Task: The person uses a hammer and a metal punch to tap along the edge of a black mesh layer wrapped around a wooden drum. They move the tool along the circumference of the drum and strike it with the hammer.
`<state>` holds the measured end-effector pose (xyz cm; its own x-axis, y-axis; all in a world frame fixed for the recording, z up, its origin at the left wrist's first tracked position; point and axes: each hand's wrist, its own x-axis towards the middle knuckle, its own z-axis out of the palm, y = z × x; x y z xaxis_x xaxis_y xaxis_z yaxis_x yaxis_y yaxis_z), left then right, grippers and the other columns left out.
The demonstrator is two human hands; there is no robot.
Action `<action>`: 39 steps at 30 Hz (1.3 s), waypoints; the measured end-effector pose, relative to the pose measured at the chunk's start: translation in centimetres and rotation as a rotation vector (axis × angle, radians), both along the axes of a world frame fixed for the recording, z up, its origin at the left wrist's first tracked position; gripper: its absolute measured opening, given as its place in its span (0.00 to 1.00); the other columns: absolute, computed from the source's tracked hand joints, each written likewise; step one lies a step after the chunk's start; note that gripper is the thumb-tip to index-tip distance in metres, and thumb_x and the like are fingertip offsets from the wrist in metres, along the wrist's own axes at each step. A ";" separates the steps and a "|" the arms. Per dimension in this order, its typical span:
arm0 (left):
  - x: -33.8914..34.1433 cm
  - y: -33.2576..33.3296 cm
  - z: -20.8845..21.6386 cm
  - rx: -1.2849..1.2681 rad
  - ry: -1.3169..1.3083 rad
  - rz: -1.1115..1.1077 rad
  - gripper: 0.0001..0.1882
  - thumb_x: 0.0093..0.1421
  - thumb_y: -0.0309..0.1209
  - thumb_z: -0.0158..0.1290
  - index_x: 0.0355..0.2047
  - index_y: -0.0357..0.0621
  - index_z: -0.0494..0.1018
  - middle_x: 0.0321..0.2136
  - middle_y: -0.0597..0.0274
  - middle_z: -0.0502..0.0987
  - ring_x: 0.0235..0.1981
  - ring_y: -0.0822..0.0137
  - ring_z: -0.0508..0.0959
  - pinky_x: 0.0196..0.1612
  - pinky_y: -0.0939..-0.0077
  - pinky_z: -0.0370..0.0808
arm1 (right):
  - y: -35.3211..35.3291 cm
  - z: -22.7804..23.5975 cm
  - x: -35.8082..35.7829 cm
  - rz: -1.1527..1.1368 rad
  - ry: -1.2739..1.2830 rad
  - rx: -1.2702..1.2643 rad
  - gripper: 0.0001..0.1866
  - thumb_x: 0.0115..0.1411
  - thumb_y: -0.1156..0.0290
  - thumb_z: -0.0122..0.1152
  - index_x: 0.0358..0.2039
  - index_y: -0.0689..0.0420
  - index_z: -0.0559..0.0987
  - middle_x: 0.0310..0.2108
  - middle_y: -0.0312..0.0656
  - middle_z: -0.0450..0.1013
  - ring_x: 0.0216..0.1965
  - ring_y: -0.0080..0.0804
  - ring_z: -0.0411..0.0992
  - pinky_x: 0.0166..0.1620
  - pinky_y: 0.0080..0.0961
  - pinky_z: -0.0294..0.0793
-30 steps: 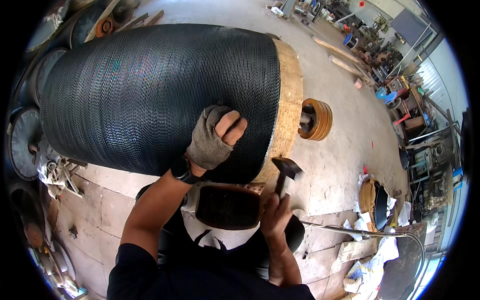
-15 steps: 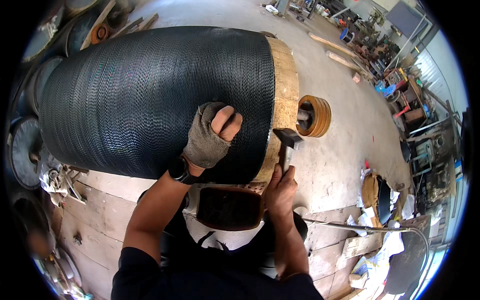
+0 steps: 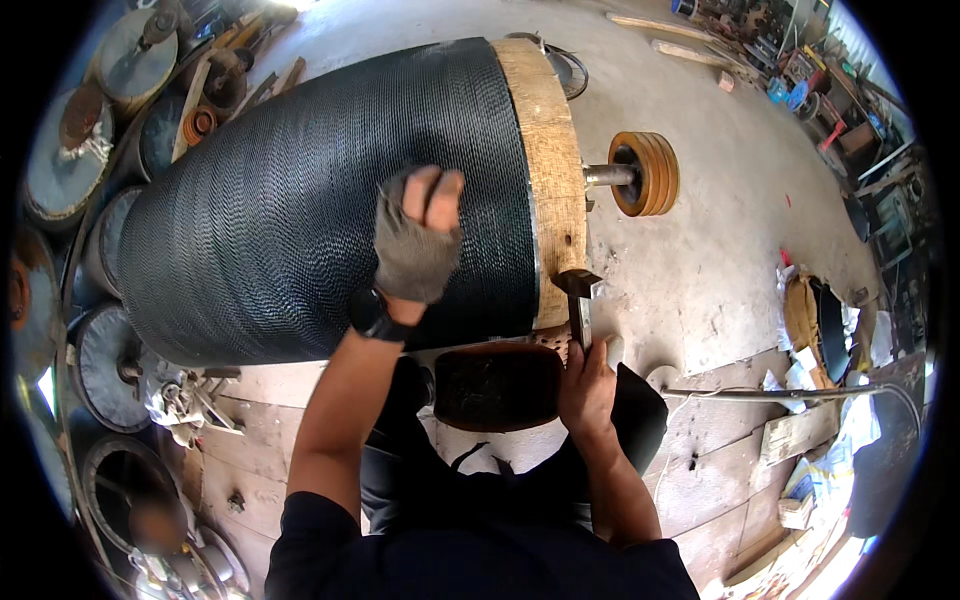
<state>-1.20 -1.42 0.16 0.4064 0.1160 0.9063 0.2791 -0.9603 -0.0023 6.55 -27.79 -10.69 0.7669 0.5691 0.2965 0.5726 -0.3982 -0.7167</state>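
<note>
A large barrel-shaped drum (image 3: 300, 220) wound or covered with fine black ridged rows lies across in front of me. Its right end is a bare wooden band (image 3: 555, 170). My left hand (image 3: 418, 235), in a grey fingerless glove, is over the black surface with its fingers curled in; whatever they may hold is hidden. Lower right, my right hand (image 3: 588, 385) is closed round the handle of a hammer (image 3: 580, 300). The hammer's dark head is over the lower edge of the wooden band; I cannot tell whether it touches.
A shaft with a grooved yellow-brown pulley (image 3: 645, 174) sticks out from the drum's right end. Below the drum, between my knees, is a dark rounded box-like thing (image 3: 498, 388). Round discs (image 3: 105, 365) crowd the left; a bent pipe (image 3: 780, 395) and scraps lie at right.
My view has shifted, with more of the left side and the pulley's shaft showing. My left hand has moved a little up the drum. The hammer remains in my right hand, its head turned slightly.
</note>
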 end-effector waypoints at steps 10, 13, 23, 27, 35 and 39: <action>1.1 -9.1 -6.2 -0.434 0.127 -0.283 0.23 0.59 0.18 0.57 0.56 0.40 0.73 0.38 0.57 0.81 0.40 0.58 0.81 0.47 0.62 0.75 | -1.2 0.4 0.1 0.054 0.131 0.079 0.13 0.74 0.65 0.49 0.37 0.63 0.68 0.21 0.59 0.71 0.23 0.64 0.70 0.25 0.49 0.65; 1.2 -9.0 -5.1 -0.388 0.143 -0.262 0.24 0.59 0.18 0.56 0.57 0.40 0.73 0.37 0.57 0.81 0.39 0.57 0.80 0.46 0.62 0.75 | -1.1 0.6 0.2 0.059 0.139 0.089 0.13 0.74 0.65 0.49 0.37 0.63 0.68 0.20 0.58 0.71 0.22 0.63 0.70 0.25 0.49 0.65; 3.7 -9.5 -3.6 -0.391 0.170 -0.101 0.36 0.49 0.22 0.60 0.60 0.34 0.64 0.30 0.59 0.76 0.33 0.55 0.75 0.42 0.56 0.71 | -0.5 2.1 0.2 0.078 0.054 0.167 0.12 0.72 0.67 0.51 0.38 0.63 0.68 0.19 0.57 0.71 0.21 0.62 0.71 0.23 0.47 0.65; 3.9 -9.6 -3.5 -0.409 0.160 -0.103 0.37 0.48 0.22 0.60 0.61 0.34 0.63 0.31 0.59 0.76 0.34 0.54 0.75 0.42 0.55 0.71 | -0.2 3.8 0.3 0.070 0.059 0.096 0.11 0.72 0.68 0.51 0.39 0.63 0.67 0.21 0.60 0.72 0.23 0.64 0.73 0.24 0.50 0.67; 4.1 -9.8 -3.7 -0.440 0.206 -0.042 0.40 0.50 0.22 0.60 0.64 0.31 0.59 0.36 0.52 0.76 0.40 0.49 0.74 0.48 0.52 0.70 | 0.6 4.4 0.7 0.048 0.043 0.042 0.10 0.70 0.69 0.53 0.37 0.63 0.68 0.21 0.64 0.72 0.25 0.70 0.72 0.24 0.54 0.68; 0.3 -12.3 -1.9 -0.517 0.313 -0.095 0.42 0.53 0.27 0.63 0.66 0.27 0.58 0.55 0.40 0.70 0.57 0.46 0.69 0.61 0.52 0.65 | -1.2 3.4 1.0 0.048 0.035 0.145 0.10 0.70 0.70 0.53 0.38 0.65 0.69 0.19 0.54 0.71 0.19 0.51 0.71 0.21 0.42 0.67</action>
